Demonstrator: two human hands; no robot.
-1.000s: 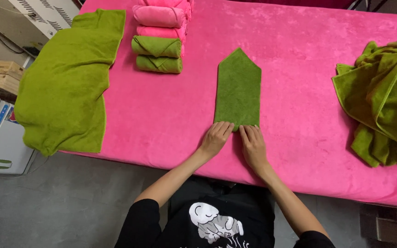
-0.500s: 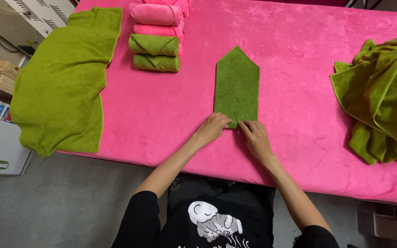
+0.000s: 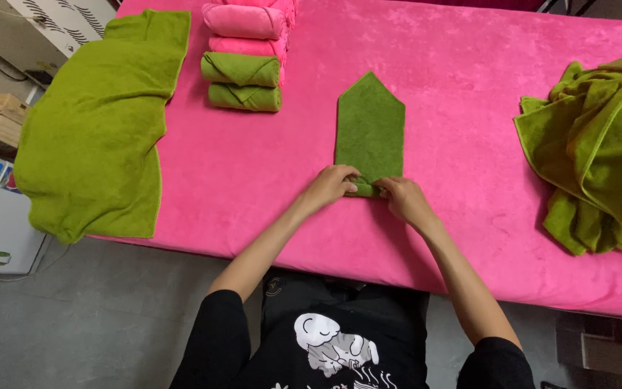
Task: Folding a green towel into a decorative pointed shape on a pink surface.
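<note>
The folded green towel (image 3: 370,130) is laid flat on the pink table (image 3: 469,108), a little in from the near edge and close to the middle of its width. Its long axis is run straight away from the near edge toward the far edge, with the pointed tip at the far end and the square end nearest the person. That near end is lifted into a small roll, set crosswise to the long axis.

The left hand (image 3: 331,184) is placed on the left end of that roll, the right hand (image 3: 402,197) on the right end. Both sets of fingers are curled narrowly and closed on the rolled edge, thumbs tucked toward it. Neither hand is favoured: the two are set level, each equally near its own corner. All the unrolled length is found beyond the fingertips, on the far side.

Toward the far left corner, rolled towels are stacked: two rolled green towels (image 3: 242,83) in front, rolled pink towels (image 3: 245,29) behind. A flat green towel (image 3: 98,122) is draped over the left edge. A heap of loose green towels (image 3: 599,151) is piled at the right edge, well apart from both hands.
</note>
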